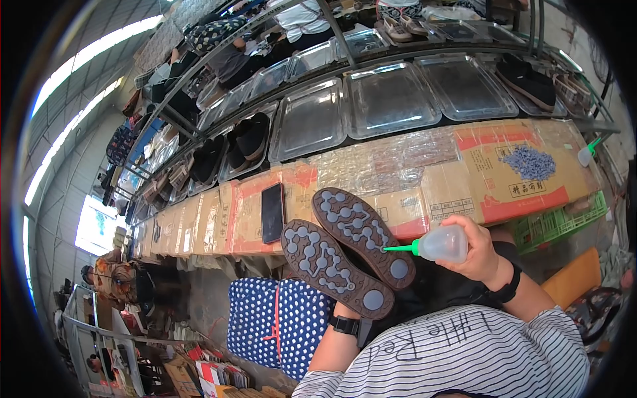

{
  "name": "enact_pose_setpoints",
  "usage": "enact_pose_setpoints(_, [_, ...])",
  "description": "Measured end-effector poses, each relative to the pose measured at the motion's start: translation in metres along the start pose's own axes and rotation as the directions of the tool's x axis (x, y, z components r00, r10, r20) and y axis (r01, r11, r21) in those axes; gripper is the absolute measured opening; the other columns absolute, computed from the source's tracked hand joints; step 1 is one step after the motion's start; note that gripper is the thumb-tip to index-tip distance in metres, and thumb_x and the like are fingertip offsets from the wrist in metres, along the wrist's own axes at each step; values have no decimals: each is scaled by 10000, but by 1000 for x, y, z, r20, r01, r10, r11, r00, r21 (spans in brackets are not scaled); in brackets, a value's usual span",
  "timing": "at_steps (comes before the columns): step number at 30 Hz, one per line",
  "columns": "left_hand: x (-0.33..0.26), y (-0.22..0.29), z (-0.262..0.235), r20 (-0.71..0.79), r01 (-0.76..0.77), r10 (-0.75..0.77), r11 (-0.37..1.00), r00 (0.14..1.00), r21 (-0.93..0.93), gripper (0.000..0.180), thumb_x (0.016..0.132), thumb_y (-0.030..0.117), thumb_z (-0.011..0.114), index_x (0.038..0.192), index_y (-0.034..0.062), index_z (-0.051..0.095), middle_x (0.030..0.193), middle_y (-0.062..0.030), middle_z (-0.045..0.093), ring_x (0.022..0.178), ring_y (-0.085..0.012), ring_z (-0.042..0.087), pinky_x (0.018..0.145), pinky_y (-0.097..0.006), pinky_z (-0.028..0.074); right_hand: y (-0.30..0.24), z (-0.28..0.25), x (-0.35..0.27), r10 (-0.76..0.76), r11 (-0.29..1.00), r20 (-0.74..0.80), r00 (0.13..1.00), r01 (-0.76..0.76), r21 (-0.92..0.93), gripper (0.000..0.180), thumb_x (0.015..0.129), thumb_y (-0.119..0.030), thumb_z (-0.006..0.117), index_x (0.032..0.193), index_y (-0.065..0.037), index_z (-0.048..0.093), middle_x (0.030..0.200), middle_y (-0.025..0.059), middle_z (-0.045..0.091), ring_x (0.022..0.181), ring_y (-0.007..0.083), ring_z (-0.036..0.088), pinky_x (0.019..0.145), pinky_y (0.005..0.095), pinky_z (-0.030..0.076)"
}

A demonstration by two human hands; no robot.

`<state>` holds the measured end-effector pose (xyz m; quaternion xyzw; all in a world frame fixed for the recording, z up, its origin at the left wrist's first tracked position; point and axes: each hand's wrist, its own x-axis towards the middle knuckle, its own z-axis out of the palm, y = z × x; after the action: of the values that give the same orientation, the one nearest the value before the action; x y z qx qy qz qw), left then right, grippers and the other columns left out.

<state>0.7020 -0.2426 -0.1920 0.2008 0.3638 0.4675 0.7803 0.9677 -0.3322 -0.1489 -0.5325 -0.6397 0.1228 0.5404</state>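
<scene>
Two brown shoe soles with blue-grey round pads face up side by side, the left sole (328, 268) nearer me and the right sole (361, 235) farther off. My left hand (345, 310) goes under the left sole's heel end and holds the pair from below; its fingers are hidden. In my right hand (479, 255) is a translucent squeeze bottle (443, 244) with a green nozzle, tipped sideways, fingers wrapped round it. The nozzle's tip meets the right sole near its middle, at or just above the surface.
A cardboard-covered bench (378, 169) bears a phone (273, 212), a pile of small blue-grey pieces (529, 162) and another green-tipped bottle (586, 154). Behind it, a rack holds clear trays (390, 99) and black shoes (249, 136). A green crate (564, 222) stands under the bench, right.
</scene>
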Motion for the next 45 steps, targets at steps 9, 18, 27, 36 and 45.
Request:
enact_pose_setpoints(9, [10,-10,16,-14,-7,7,1000,1000,-3,397,1001,258,436,1351,81,498,1249,-115,602,1024,-267,630,892,-367,531,22,5,4,365,651,210,907,-410,639,593,773,-56,787,1268,-33,462,1118,41,597,1019,115,582,890,270,481])
enact_pose_setpoints(18, [8,-13,15,-71,-41,39,999,997,-24,395,1000,258,437,1346,80,501,1244,-117,605,1021,-269,631,889,-368,531,-10,21,8,137,845,238,962,-239,479,655,709,-144,854,1244,-34,491,1084,79,622,974,153,618,861,298,501])
enact_pose_setpoints(27, [1,-14,5,-95,-70,65,997,993,-43,393,999,258,439,1342,79,505,1239,-119,607,1017,-271,632,886,-369,531,-17,30,21,-73,967,240,968,10,255,677,654,-171,879,1212,-37,520,1084,113,629,943,235,652,828,314,514])
enact_pose_setpoints(36, [4,-13,7,-95,-69,65,997,993,-46,390,998,257,441,1338,78,508,1233,-121,610,1013,-273,633,883,-370,532,-29,25,25,-130,982,246,960,91,167,679,649,-171,878,1208,-26,522,1046,116,633,922,242,655,822,327,520])
enact_pose_setpoints(45, [14,-17,20,-57,-38,37,999,998,-28,388,997,257,443,1334,76,511,1228,-123,612,1009,-275,634,880,-371,532,16,28,25,343,493,339,876,-475,729,552,812,-90,741,1282,-16,461,996,62,630,786,99,609,647,219,498])
